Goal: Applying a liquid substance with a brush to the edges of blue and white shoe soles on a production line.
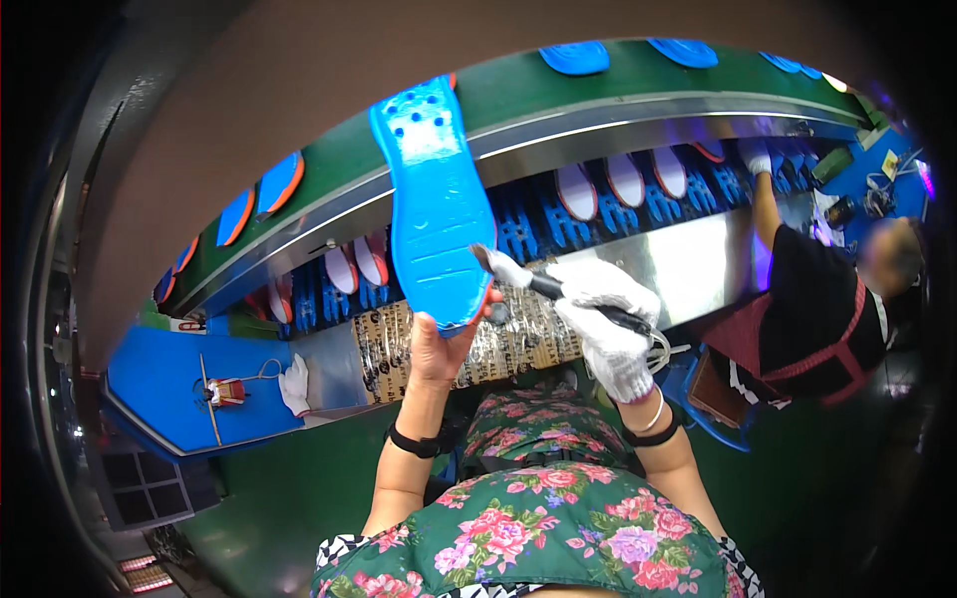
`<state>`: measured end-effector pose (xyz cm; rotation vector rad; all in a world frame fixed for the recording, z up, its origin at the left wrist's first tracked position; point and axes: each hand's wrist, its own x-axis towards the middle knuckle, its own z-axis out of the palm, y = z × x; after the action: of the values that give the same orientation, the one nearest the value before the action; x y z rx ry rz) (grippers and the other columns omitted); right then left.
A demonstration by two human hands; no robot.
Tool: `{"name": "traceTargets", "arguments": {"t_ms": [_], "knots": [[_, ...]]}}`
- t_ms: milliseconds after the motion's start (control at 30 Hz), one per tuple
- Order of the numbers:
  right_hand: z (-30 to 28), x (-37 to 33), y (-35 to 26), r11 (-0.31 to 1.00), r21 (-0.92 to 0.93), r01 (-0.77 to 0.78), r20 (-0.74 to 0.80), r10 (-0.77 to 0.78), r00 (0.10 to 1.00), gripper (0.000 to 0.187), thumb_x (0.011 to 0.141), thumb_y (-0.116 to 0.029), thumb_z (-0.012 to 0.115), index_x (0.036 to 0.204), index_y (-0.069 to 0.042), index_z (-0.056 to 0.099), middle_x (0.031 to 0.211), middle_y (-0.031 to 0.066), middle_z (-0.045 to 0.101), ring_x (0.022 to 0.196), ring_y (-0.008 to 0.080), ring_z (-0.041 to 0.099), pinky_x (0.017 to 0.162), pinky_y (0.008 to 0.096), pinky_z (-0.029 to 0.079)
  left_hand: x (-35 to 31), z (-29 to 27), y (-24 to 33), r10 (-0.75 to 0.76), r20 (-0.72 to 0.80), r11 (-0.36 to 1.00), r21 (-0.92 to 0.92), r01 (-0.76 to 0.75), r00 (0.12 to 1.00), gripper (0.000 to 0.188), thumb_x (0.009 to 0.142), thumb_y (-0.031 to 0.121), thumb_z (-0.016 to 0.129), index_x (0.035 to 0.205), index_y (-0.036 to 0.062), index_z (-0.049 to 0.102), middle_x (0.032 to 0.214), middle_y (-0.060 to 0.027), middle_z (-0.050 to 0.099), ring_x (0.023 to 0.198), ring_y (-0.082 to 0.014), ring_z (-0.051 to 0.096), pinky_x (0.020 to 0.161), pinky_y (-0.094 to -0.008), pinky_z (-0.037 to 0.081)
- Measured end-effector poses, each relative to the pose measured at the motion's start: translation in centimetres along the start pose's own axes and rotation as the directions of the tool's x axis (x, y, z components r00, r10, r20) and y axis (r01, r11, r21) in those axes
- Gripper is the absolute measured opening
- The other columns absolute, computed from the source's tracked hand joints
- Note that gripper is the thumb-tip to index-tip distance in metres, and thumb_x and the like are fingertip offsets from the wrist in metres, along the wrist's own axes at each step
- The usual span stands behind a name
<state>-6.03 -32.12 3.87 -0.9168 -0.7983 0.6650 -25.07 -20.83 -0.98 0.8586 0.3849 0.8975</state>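
My bare left hand [440, 354] grips a shoe sole [439, 229] by its heel end and holds it up. The sole's glossy blue face, with several dark round marks near the far end, is turned toward me; a red-orange edge shows at its side. In a white knitted glove, my right hand [610, 319] is closed around a dark-handled brush [520, 276]. The brush's dark tip lies at the right edge of the sole, near the heel; whether it touches cannot be made out.
Beyond the sole runs a green conveyor belt [513, 98] carrying blue soles. Below it, white-topped soles [576, 191] stand on blue holders. Taped cardboard [384, 344] covers part of the metal ledge [688, 269]. A blue table [164, 374] bears a white glove [294, 387]. A co-worker [812, 299] reaches in at right.
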Motion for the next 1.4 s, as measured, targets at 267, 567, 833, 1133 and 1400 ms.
{"name": "traceTargets", "arguments": {"t_ms": [267, 567, 833, 1133, 1400], "knots": [[-1.2, 2.7, -2.1, 0.602, -0.617, 0.506, 0.309, -0.406, 0.86, 0.024, 0.074, 0.006, 0.078, 0.097, 0.0, 0.075, 0.1, 0.0156, 0.073, 0.088, 0.0275, 0.07, 0.079, 0.0351, 0.056, -0.9, 2.4, -3.9, -0.118, 0.06, 0.993, 0.011, 0.118, 0.991, 0.108, 0.072, 0.06, 0.083, 0.145, -0.0024, 0.034, 0.123, -0.019, 0.062, 0.105, -0.033, 0.068, 0.084, -0.037, 0.058], [-3.4, -1.0, -0.7, 0.938, 0.33, -0.105, -0.061, 0.132, 0.989, 0.015, 0.079, 0.012, 0.072, 0.089, 0.001, 0.071, 0.097, 0.016, 0.073, 0.087, 0.0227, 0.071, 0.082, 0.0334, 0.058, 0.8, 0.0, -0.9, -0.066, -0.002, 0.998, 0.023, 0.066, 0.998, 0.105, 0.071, 0.069, 0.077, 0.139, -0.0031, 0.044, 0.118, -0.0199, 0.064, 0.1, -0.0275, 0.068, 0.087, -0.039, 0.057], [-5.8, -3.2, 2.8, 0.82, 0.477, -0.315, -0.22, 0.458, 0.861, 0.014, 0.082, 0.01, 0.069, 0.095, 0.006, 0.07, 0.089, 0.0129, 0.071, 0.075, 0.0162, 0.066, 0.068, 0.025, 0.053, 11.2, -2.4, 9.6, 0.275, -0.213, 0.949, -0.093, -0.3, 0.937, 0.085, 0.09, 0.072, 0.051, 0.138, 0.0025, 0.044, 0.121, -0.0166, 0.061, 0.092, -0.0331, 0.064, 0.081, -0.0378, 0.057], [-5.2, -5.1, 6.7, 0.824, 0.356, -0.441, -0.252, 0.539, 0.804, 0.016, 0.083, 0.008, 0.069, 0.099, 0.004, 0.07, 0.085, 0.0085, 0.07, 0.069, 0.0134, 0.063, 0.065, 0.0237, 0.05, 16.5, -8.2, 13.2, 0.037, -0.256, 0.86, -0.484, -0.162, 0.966, 0.085, 0.1, 0.031, 0.055, 0.157, -0.0015, 0.002, 0.155, -0.0313, 0.026, 0.142, -0.0436, 0.037, 0.112, -0.0492, 0.042], [-5.7, -5.7, 7.7, 0.786, 0.407, -0.466, -0.21, 0.577, 0.789, 0.022, 0.085, 0.007, 0.067, 0.107, 0.005, 0.072, 0.104, 0.015, 0.074, 0.08, 0.0136, 0.067, 0.067, 0.0222, 0.053, 8.2, -8.6, 8.6, 0.192, -0.376, 0.965, -0.098, -0.245, 0.906, 0.044, 0.099, 0.024, 0.053, 0.137, 0.0025, 0.055, 0.118, -0.0177, 0.067, 0.111, -0.0316, 0.064, 0.097, -0.0416, 0.05]]}}
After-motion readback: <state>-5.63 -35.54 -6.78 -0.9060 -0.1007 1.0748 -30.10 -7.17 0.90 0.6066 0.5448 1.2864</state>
